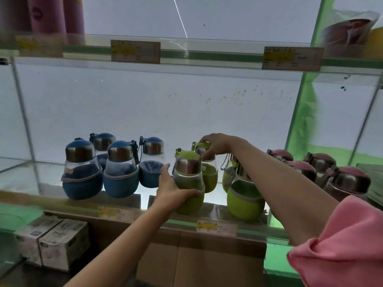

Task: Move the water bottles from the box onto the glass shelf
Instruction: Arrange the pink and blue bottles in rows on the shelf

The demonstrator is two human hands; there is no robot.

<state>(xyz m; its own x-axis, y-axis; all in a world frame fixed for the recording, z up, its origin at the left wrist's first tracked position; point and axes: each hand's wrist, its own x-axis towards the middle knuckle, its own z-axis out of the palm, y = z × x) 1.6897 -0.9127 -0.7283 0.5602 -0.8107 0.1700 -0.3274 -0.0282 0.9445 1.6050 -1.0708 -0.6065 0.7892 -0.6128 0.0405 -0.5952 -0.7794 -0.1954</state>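
My left hand (173, 190) wraps the lower body of a green bottle (189, 175) with a steel cap, at the front edge of the glass shelf (31, 175). Reaching further back, my right hand (217, 145) grips the green lid of a second green bottle (208, 172) that stands on the shelf behind the first. Beside them, under my right forearm, stands another green bottle (245, 201), partly hidden. Several blue bottles (121, 172) are grouped at the left and several pink ones (350, 183) at the right. A cardboard box (199, 264) sits below the shelf.
An upper glass shelf (207, 56) with price tags hangs overhead and carries pink cylinders (56, 15) at left. Small cartons (53, 243) stand lower left. A green upright (304, 100) bounds the shelf at right. Bare glass shows left of the blue bottles.
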